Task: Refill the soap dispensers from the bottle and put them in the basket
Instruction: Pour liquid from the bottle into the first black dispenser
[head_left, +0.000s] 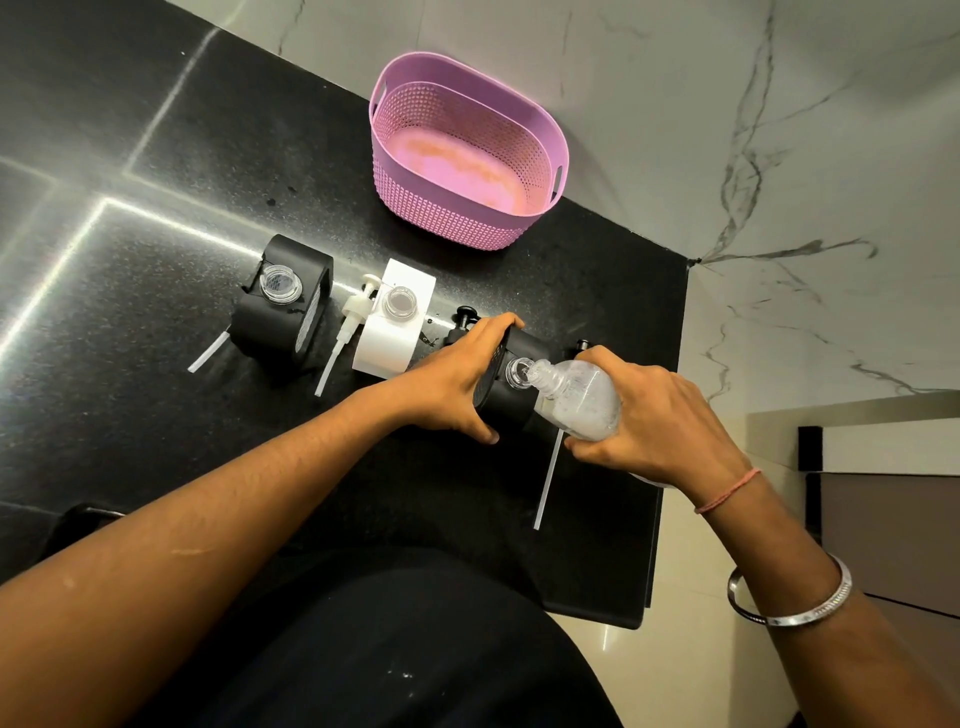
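Three square soap dispensers stand uncapped in a row on the black counter. My left hand (457, 376) grips the right-hand black dispenser (511, 402) by its side. My right hand (647, 415) holds a clear refill bottle (579, 397), tipped so its neck meets that dispenser's open mouth. The white dispenser (395, 325) stands in the middle and another black dispenser (283, 299) at the left, both with open mouths. The pink perforated basket (457, 218) stands behind them with nothing in it.
A white pump head with its tube (348, 325) lies between the left and middle dispensers. A black pump head (465, 317) lies behind my left hand. Loose white tubes (548, 475) lie near the front. The counter's edge (670, 415) drops off on the right, beside a marble wall.
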